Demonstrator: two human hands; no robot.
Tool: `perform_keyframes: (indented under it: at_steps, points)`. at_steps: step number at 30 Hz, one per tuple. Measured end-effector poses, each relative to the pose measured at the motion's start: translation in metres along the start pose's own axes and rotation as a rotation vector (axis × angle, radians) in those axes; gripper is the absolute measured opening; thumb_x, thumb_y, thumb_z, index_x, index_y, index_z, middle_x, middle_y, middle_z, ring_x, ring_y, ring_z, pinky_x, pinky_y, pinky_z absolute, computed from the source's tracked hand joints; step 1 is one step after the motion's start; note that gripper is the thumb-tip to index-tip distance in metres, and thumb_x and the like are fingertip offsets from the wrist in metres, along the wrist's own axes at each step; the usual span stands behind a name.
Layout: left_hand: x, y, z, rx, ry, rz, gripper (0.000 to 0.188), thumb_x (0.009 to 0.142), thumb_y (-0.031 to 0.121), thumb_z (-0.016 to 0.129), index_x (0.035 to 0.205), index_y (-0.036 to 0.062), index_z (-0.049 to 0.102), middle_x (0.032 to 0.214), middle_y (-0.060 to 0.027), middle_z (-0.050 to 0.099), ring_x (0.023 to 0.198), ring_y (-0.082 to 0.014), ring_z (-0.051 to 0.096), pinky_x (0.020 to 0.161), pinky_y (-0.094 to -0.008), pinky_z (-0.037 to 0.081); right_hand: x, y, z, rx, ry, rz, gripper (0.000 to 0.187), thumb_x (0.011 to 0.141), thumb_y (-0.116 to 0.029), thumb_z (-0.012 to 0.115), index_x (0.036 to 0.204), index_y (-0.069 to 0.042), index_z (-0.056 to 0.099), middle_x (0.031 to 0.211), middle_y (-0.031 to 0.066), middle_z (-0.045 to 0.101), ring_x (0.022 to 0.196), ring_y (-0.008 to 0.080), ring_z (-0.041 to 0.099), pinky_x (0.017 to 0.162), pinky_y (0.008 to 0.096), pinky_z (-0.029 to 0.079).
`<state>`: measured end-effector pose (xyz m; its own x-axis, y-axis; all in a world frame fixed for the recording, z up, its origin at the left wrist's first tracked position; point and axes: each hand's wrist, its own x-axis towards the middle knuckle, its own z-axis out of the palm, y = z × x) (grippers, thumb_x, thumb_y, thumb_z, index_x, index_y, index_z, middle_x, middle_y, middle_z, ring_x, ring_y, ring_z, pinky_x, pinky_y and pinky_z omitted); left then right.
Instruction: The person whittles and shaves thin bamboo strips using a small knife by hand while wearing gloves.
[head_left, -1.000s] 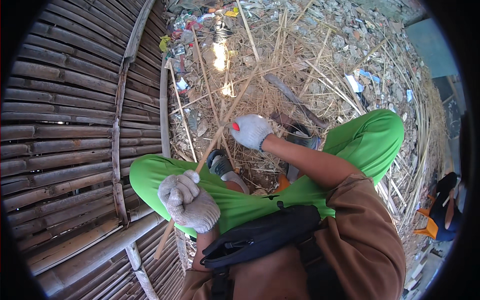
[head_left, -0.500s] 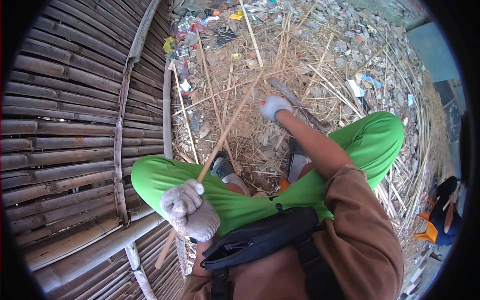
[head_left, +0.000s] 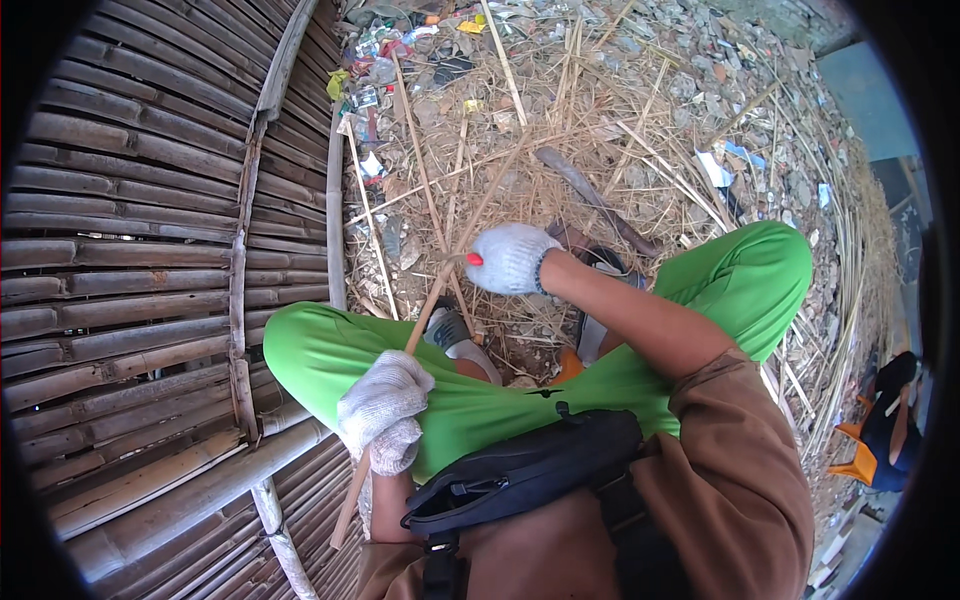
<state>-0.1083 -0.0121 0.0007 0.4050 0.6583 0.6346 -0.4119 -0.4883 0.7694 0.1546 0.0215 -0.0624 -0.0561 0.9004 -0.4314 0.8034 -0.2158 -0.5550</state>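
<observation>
A long, thin bamboo strip point(head_left: 425, 322) runs slantwise from beside my left hip up past my left knee. Wrapped round its lower part is my left hand point(head_left: 385, 410), closed, in a whitish knitted glove. Farther up the strip, my gloved right hand point(head_left: 510, 258) is closed, its back upward. A small red end point(head_left: 474, 259) pokes out of the right fist, right at the strip; the rest of that object is hidden. Beside this red end a thin pale curl point(head_left: 450, 261) shows on the strip.
A bamboo-slat wall point(head_left: 140, 280) rises on my left. Ahead lie dry straw, loose strips point(head_left: 415, 150), litter point(head_left: 400, 45) and a dark curved stick-like piece point(head_left: 590, 195). A black waist bag point(head_left: 530, 465) rests on my lap. Another person point(head_left: 890, 425) sits far right.
My right hand has come nearer and left, down along the strip toward my left hand. The left hand has turned and shifted slightly right, still gripping the strip.
</observation>
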Motion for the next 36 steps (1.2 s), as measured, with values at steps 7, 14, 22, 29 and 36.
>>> perform_keyframes:
  at_steps: [7, 14, 22, 29, 36]
  points:
    - [0.015, 0.012, 0.002, 0.083, -0.195, 0.050, 0.037, 0.085, 0.028, 0.083, 0.076, -0.0052, 0.068, 0.059, -0.0087, 0.059, 0.051, -0.0291, 0.057, 0.054, -0.0428, 0.053, 0.010, 0.024, -0.014, -0.103, 0.065, 0.165, 0.047, 0.096, -0.039, 0.056, 0.103, 0.000, 0.081, 0.106, 0.0281, 0.077, 0.102, 0.0417, 0.077, 0.093, 0.0518, 0.061]
    - [0.003, 0.009, 0.007, 0.034, 0.173, -0.027, 0.033, 0.089, 0.023, 0.080, 0.076, -0.0032, 0.066, 0.054, -0.0010, 0.047, 0.053, -0.0230, 0.052, 0.060, -0.0421, 0.049, 0.044, 0.070, -0.006, -0.107, 0.086, 0.153, 0.056, 0.096, -0.048, 0.056, 0.111, 0.001, 0.079, 0.113, 0.0297, 0.076, 0.106, 0.0441, 0.075, 0.098, 0.0517, 0.059]
    - [0.018, 0.003, -0.011, -0.273, 0.518, -0.173, 0.024, 0.093, 0.020, 0.073, 0.084, 0.0010, 0.062, 0.059, 0.0007, 0.037, 0.058, -0.0157, 0.046, 0.072, -0.0389, 0.048, 0.037, 0.087, 0.006, -0.070, 0.068, 0.346, 0.067, 0.097, -0.055, 0.058, 0.135, -0.001, 0.065, 0.129, 0.0264, 0.073, 0.119, 0.0402, 0.072, 0.105, 0.0504, 0.056]
    - [0.020, -0.005, -0.004, -0.287, 0.610, -0.167, 0.035, 0.105, 0.022, 0.064, 0.130, -0.0027, 0.063, 0.068, 0.0036, 0.036, 0.069, -0.0132, 0.041, 0.085, -0.0362, 0.046, 0.041, 0.116, 0.009, 0.015, 0.311, 0.338, 0.055, 0.101, -0.050, 0.057, 0.126, -0.002, 0.067, 0.116, 0.0280, 0.076, 0.108, 0.0455, 0.074, 0.097, 0.0544, 0.057]
    - [0.023, -0.006, -0.001, -0.329, 0.617, -0.081, 0.029, 0.113, 0.025, 0.055, 0.118, -0.0001, 0.068, 0.063, 0.0061, 0.032, 0.061, -0.0107, 0.035, 0.080, -0.0345, 0.046, 0.035, 0.064, 0.026, 0.218, 0.398, -0.071, 0.043, 0.106, -0.045, 0.054, 0.117, -0.004, 0.065, 0.103, 0.0299, 0.074, 0.100, 0.0501, 0.071, 0.090, 0.0589, 0.055]
